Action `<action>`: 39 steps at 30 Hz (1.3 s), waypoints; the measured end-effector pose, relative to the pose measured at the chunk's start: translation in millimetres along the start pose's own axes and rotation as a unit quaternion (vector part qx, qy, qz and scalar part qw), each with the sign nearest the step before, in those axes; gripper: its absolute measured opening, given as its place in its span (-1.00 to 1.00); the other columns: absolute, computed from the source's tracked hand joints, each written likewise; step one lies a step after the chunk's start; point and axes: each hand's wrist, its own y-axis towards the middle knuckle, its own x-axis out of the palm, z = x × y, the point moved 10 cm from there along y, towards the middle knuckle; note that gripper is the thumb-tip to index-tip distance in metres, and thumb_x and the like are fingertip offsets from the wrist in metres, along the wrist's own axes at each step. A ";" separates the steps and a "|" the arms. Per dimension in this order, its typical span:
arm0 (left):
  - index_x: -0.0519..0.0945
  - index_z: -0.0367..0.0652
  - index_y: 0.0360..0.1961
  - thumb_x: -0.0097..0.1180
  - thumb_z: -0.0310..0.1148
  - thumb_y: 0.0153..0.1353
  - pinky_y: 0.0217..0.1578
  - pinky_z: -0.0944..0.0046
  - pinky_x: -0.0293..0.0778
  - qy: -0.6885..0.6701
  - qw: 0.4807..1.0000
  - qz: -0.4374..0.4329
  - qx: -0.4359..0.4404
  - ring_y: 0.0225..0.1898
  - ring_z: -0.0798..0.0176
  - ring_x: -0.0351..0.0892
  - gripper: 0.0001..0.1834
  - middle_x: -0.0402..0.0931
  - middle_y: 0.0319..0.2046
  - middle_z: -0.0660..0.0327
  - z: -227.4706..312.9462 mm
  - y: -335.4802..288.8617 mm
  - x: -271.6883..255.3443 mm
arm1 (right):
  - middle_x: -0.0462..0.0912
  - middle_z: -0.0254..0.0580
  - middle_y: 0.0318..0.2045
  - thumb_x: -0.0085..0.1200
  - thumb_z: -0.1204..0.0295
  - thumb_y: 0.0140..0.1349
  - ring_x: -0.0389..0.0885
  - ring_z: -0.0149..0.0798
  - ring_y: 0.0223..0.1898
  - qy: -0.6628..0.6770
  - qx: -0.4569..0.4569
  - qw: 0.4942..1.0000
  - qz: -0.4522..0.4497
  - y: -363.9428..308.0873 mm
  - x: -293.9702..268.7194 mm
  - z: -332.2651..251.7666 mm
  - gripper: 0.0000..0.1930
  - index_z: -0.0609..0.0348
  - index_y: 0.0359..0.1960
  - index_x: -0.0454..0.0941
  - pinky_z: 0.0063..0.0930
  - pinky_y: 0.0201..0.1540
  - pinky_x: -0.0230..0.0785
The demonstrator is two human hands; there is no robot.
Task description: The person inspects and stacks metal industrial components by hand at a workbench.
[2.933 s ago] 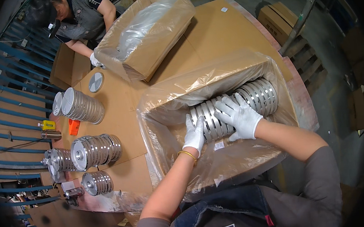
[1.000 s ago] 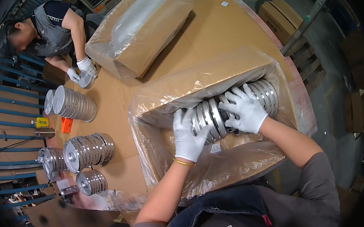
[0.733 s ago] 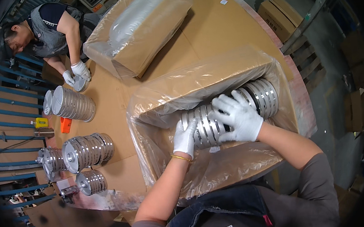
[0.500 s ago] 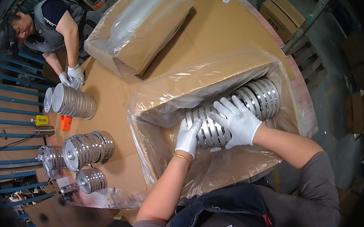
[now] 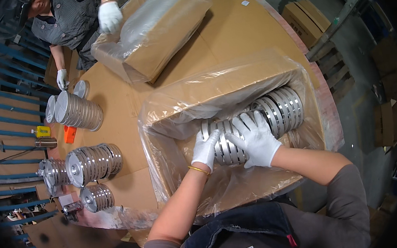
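Both my gloved hands are inside a cardboard box (image 5: 204, 89) lined with clear plastic film. A row of silver metal discs (image 5: 229, 150) lies on its side between them. My left hand (image 5: 205, 151) closes on the row's left end, thumb over the top. My right hand (image 5: 256, 140) grips the right part from above, fingers bent over the rims; its fingertips are partly hidden among the discs. Against the box's right end lies a second row of shiny discs (image 5: 285, 110), touching or nearly touching the first.
Several disc stacks (image 5: 95, 165) stand on the cardboard-covered table (image 5: 232, 25) to the left, by an orange tool (image 5: 70, 134) and a yellow object (image 5: 42, 131). A second plastic-covered box (image 5: 167, 45) sits at the back. Across the table, a co-worker's gloved hand (image 5: 110, 17) is raised beside it.
My hands and the held discs have shifted slightly down in the box. The co-worker has lifted one hand toward the far box, leaving a disc on the table behind the stack.
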 end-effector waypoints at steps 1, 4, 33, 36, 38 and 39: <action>0.37 -0.26 0.06 0.14 -0.29 0.17 -0.12 0.31 0.40 -0.048 0.999 -0.012 -0.023 -0.14 0.29 0.49 -0.53 0.50 -0.10 0.14 -0.7 -1.8 4.3 | 0.34 0.10 0.03 0.37 0.09 -0.42 0.25 0.16 0.12 0.000 0.003 1.000 0.001 0.6 5.7 1.4 -0.16 0.01 0.06 0.42 0.15 0.21 0.00; 0.43 -0.25 0.01 0.13 -0.29 0.17 -0.14 0.30 0.40 -0.057 0.997 -0.017 -0.046 -0.16 0.29 0.50 -0.58 0.52 -0.13 0.15 1.7 -6.0 6.9 | 0.34 0.13 0.02 0.37 0.09 -0.45 0.25 0.23 0.08 0.037 -0.033 0.997 0.052 3.2 8.7 -1.3 -0.18 -0.07 0.04 0.44 0.13 0.18 0.06; -0.16 -0.18 0.36 0.38 0.08 -0.24 0.26 0.00 0.05 0.268 0.955 -0.005 0.124 0.30 -0.10 0.03 0.28 -0.09 0.32 -0.11 61.2 -35.8 23.9 | 0.34 -0.11 0.12 0.30 0.13 -0.25 0.22 -0.03 0.22 -0.085 -0.082 0.993 -0.023 -14.4 20.0 38.8 -0.30 -0.23 0.05 0.35 0.08 0.25 0.00; -0.04 -0.04 0.35 0.43 0.02 -0.37 0.13 -0.44 -0.01 0.653 0.733 -0.051 0.184 0.31 -0.28 -0.09 0.25 -0.08 0.32 -0.08 75.1 -66.8 62.8 | 0.25 -0.06 0.20 0.37 0.05 -0.34 0.11 -0.01 0.28 -0.067 0.043 0.995 -0.065 -5.9 7.2 60.7 -0.10 -0.07 0.16 0.28 0.06 0.29 -0.09; -0.02 -0.02 0.35 0.43 0.02 -0.36 0.14 -0.43 0.00 0.682 0.704 -0.037 0.195 0.31 -0.27 -0.07 0.23 -0.08 0.32 -0.07 66.8 -58.3 67.2 | 0.26 0.00 0.19 0.37 0.04 -0.35 0.14 0.04 0.26 -0.065 0.035 0.996 -0.049 -7.0 6.5 57.1 -0.09 0.01 0.15 0.29 0.10 0.29 -0.11; 0.01 0.01 0.34 0.43 0.01 -0.35 0.15 -0.41 0.01 0.709 0.675 -0.027 0.205 0.30 -0.26 -0.05 0.21 -0.08 0.33 -0.05 67.3 -55.7 70.4 | 0.27 0.06 0.18 0.38 0.03 -0.36 0.16 0.09 0.24 -0.062 0.028 0.997 -0.037 -8.9 6.2 54.5 -0.09 0.09 0.13 0.30 0.15 0.28 -0.12</action>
